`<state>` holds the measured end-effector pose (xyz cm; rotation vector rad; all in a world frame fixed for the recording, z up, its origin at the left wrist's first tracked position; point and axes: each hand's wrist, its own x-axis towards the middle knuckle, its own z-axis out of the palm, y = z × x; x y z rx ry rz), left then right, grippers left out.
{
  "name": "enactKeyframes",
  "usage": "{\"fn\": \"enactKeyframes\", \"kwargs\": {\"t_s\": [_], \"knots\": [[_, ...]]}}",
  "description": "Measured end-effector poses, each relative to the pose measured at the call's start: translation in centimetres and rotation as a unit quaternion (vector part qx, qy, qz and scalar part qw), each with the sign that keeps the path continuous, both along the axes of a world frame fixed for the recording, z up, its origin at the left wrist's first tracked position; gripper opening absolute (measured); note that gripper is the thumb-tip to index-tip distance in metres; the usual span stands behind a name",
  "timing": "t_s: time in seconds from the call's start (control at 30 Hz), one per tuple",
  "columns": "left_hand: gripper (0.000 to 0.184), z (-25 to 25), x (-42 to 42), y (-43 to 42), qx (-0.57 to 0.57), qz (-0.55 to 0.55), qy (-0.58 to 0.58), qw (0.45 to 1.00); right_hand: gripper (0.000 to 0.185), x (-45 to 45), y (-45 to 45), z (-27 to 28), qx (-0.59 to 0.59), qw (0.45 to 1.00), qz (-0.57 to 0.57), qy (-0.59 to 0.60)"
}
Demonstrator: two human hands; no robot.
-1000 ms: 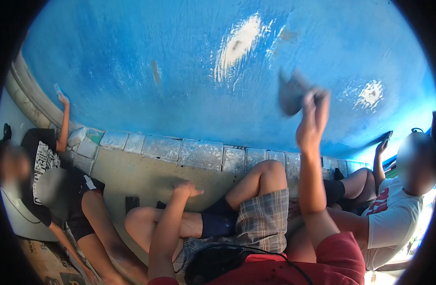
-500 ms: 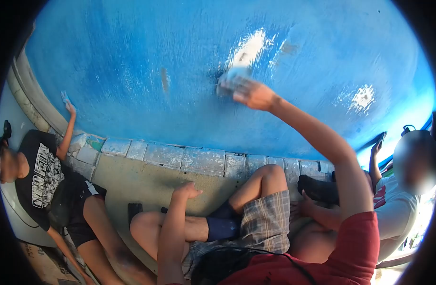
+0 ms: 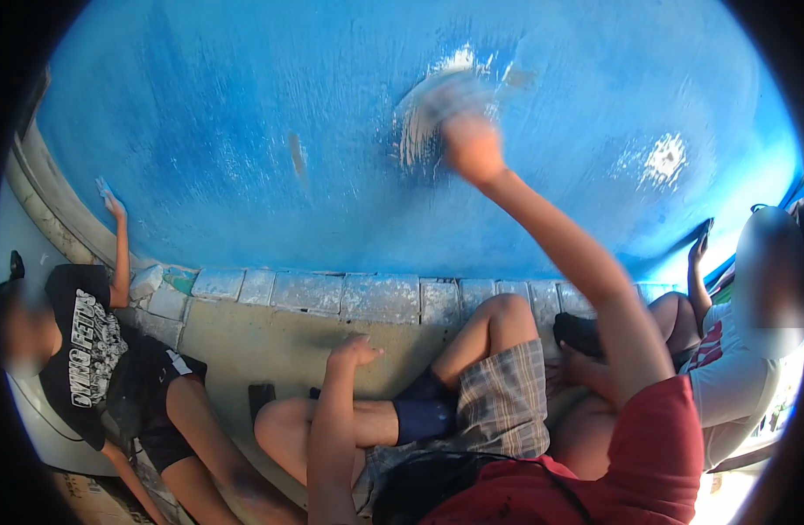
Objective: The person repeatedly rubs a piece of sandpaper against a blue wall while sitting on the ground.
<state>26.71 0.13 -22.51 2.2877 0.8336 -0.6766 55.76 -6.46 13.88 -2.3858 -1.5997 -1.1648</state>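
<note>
My right hand (image 3: 474, 147) is raised to the blue wall (image 3: 270, 96), its fingers closed over a flat grey-blue pad (image 3: 454, 94). Motion smears both the pad and the fingertips, so the pad's material is unclear. Around it the paint looks wet, with a bright glare and pale streaks just below and left of the pad. My left hand (image 3: 356, 350) hangs in the air above my bent legs, fingers loosely extended, with nothing visible in it.
A person in a black shirt (image 3: 78, 341) at left holds a pale blue piece (image 3: 104, 188) against the wall. At right, a person in a light shirt (image 3: 734, 385) has a hand on a dark object (image 3: 705, 233). Grey blocks (image 3: 380, 297) line the wall's foot.
My right hand has swept upward and slightly right over the wall with the pad. The left co-worker's hand has shifted a little left and down. My left hand has barely moved.
</note>
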Motion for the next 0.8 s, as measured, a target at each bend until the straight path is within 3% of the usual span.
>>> {"fn": "enactKeyframes", "kwargs": {"t_s": [0.07,0.13,0.17,0.23,0.27,0.3,0.33,0.37,0.4,0.47,0.53,0.6,0.67,0.77,0.8], "knots": [[0.079,2.2,-0.5,-0.5,-0.002,0.004,0.021,1.0,0.042,1.5,-0.2,-2.8,-0.015,0.946,0.321,-0.052],[0.078,4.6,-0.5,-1.0,0.012,0.007,0.048,0.999,0.04,2.4,0.0,0.2,0.063,0.92,0.332,-0.199],[0.078,2.9,-0.6,-0.3,0.016,0.008,0.031,0.999,0.038,0.6,-1.3,3.3,0.226,0.946,0.219,-0.08],[0.077,-1.3,-0.4,0.4,0.01,0.01,-0.007,1.0,0.03,0.1,-1.2,-0.2,0.061,0.994,0.078,0.049],[0.077,-0.6,-0.9,0.2,0.005,0.009,0.0,1.0,0.027,0.0,-1.4,-2.7,-0.026,0.994,-0.003,0.107],[0.076,1.3,-0.7,-0.1,-0.005,0.007,0.005,1.0,0.024,1.2,-2.1,-7.3,-0.196,0.973,0.066,0.098],[0.076,2.1,-0.6,-0.7,-0.011,0.006,0.008,1.0,0.021,2.9,-3.5,-12.9,-0.285,0.922,0.26,0.038],[0.077,1.8,-0.5,-1.0,-0.016,0.009,0.01,1.0,0.018,3.8,-5.5,-16.1,-0.283,0.865,0.41,-0.052],[0.078,1.6,-0.6,-0.5,-0.013,0.01,0.012,1.0,0.015,3.3,-7.3,-17.8,-0.258,0.861,0.435,-0.051],[0.078,2.0,-0.4,0.1,-0.012,0.015,-0.006,1.0,0.017,0.1,-9.8,-19.0,-0.078,0.921,0.329,0.195],[0.076,3.7,-0.4,-0.6,-0.017,0.021,-0.04,0.999,0.017,-2.2,-12.0,-21.0,0.063,0.888,0.214,0.401],[0.076,3.9,0.0,-1.5,0.037,0.016,-0.053,0.998,0.016,-3.4,-12.6,-25.2,0.176,0.8,0.107,0.563],[0.076,4.6,1.3,-1.8,0.097,-0.001,-0.06,0.994,0.015,-3.4,-13.2,-30.4,0.209,0.597,0.112,0.767],[0.076,3.5,2.4,-1.7,0.142,-0.004,-0.054,0.988,0.012,-5.7,-13.0,-30.6,0.289,0.29,0.007,0.912],[0.075,2.3,2.3,-1.4,0.155,-0.003,-0.06,0.986,0.015,-5.5,-12.7,-30.5,0.297,0.288,0.016,0.91]]}}
